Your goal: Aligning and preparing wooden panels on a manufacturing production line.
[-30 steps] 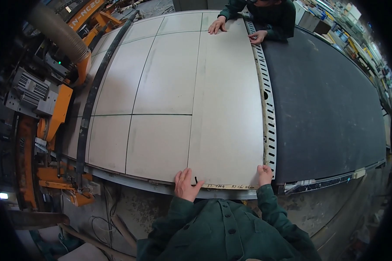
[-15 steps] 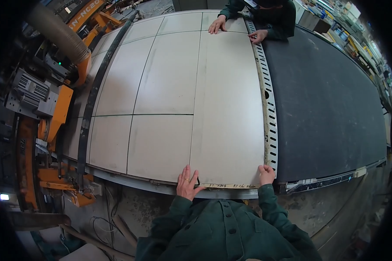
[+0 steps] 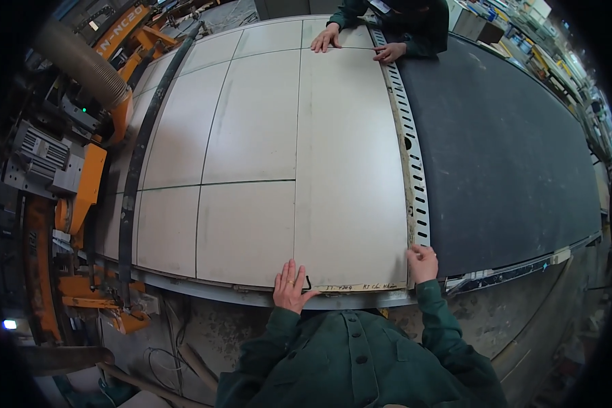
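A long pale panel [image 3: 350,156] lies along the right side of the cut sheet on the machine table. My left hand [image 3: 290,287] rests flat on its near left corner, fingers spread, a small black object by the thumb. My right hand [image 3: 422,262] grips the panel's near right corner beside the slotted rail [image 3: 409,146]. At the far end another person's hands [image 3: 326,37] [image 3: 389,52] lie on the same panel's far edge.
More cut pale panels [image 3: 248,132] lie to the left. A dark felt-covered table [image 3: 503,149] lies on the right. An orange machine [image 3: 75,197] with a grey hose [image 3: 78,61] stands along the left. Shelving with goods stands at the far right.
My left hand has shifted slightly along the near edge and spread flat. The panel and the other person's hands look almost unmoved.
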Demonstrator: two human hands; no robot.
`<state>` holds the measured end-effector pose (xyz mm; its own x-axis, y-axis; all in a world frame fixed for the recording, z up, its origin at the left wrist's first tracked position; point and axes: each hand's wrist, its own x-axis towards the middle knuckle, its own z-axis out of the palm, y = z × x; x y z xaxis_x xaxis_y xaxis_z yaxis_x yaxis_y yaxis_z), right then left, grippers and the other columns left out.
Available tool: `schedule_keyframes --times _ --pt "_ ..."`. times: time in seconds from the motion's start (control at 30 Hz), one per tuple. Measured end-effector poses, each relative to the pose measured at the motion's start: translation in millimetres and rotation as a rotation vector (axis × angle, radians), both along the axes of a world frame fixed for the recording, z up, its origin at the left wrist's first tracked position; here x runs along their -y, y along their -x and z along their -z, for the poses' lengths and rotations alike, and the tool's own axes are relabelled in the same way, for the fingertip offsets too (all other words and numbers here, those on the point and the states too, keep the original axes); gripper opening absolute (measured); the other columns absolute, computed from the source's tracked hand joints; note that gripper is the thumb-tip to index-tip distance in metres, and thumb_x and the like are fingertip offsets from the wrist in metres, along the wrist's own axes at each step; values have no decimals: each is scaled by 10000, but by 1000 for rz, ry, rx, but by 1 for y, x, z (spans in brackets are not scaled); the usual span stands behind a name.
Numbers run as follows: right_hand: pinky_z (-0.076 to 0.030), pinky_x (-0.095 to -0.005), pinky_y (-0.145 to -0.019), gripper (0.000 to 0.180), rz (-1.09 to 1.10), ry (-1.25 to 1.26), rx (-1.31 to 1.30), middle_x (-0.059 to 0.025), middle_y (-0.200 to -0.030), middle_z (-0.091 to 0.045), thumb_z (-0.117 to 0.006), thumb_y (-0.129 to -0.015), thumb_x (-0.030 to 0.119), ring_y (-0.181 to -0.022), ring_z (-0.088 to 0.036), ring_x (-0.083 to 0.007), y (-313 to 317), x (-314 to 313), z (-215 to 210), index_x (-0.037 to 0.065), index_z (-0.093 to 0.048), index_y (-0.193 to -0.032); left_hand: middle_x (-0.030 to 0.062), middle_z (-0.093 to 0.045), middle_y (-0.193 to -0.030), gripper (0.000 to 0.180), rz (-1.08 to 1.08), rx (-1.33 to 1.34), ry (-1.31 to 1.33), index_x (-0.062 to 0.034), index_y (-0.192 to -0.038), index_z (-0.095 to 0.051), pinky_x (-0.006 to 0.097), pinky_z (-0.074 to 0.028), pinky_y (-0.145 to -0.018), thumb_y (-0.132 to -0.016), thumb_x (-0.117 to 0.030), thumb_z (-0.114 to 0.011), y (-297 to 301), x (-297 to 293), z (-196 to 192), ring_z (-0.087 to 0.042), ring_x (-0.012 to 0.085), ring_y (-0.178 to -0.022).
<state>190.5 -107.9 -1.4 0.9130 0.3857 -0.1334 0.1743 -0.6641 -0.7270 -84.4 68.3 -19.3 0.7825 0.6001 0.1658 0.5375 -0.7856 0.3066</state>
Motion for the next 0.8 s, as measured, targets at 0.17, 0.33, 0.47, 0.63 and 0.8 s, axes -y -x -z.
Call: schedule_keyframes --times 0.17,0.33,0.47,0.63,0.8 --pt "-416 -325 -682 474 -210 172 53 -116 -874 -484 -661 -605 244 -784 -504 -248 29 15 3 8 -520 -992 142 -347 -1225 769 -19 13 6 -19 -1128 -411 420 -309 -861 -531 -441 -650 2 -1 2 -337 269 -1128" --pt "-404 -331 -735 640 -318 204 54 -147 -973 -438 -708 -553 260 -876 -462 -282 38 27 -5 -24 -450 -1065 140 -349 -1225 785 -22 17 -17 -4 -1128 -403 415 -303 -866 -530 -450 -645 3 -2 4 -336 264 -1131" --pt "-395 -334 -753 778 -467 227 102 -157 -1022 -402 -749 -487 225 -912 -436 -295 36 31 -10 -17 -378 -1127 138 -360 -1219 785 -16 12 -30 2 -1124 -406 408 -296 -870 -533 -459 -638 4 -3 6 -337 260 -1131" --pt "-395 -336 -749 840 -582 211 149 -157 -1027 -383 -763 -457 187 -902 -431 -299 32 38 -3 -12 -334 -1151 133 -368 -1213 783 -13 20 -60 3 -1118 -412 399 -297 -870 -532 -464 -635 4 -3 7 -342 252 -1128" --pt "-398 -337 -734 829 -589 208 131 -154 -1011 -382 -761 -459 164 -889 -431 -299 29 39 1 -15 -332 -1146 127 -384 -1201 776 -8 23 -75 4 -1108 -422 396 -303 -865 -537 -480 -624 3 -4 6 -354 249 -1118"
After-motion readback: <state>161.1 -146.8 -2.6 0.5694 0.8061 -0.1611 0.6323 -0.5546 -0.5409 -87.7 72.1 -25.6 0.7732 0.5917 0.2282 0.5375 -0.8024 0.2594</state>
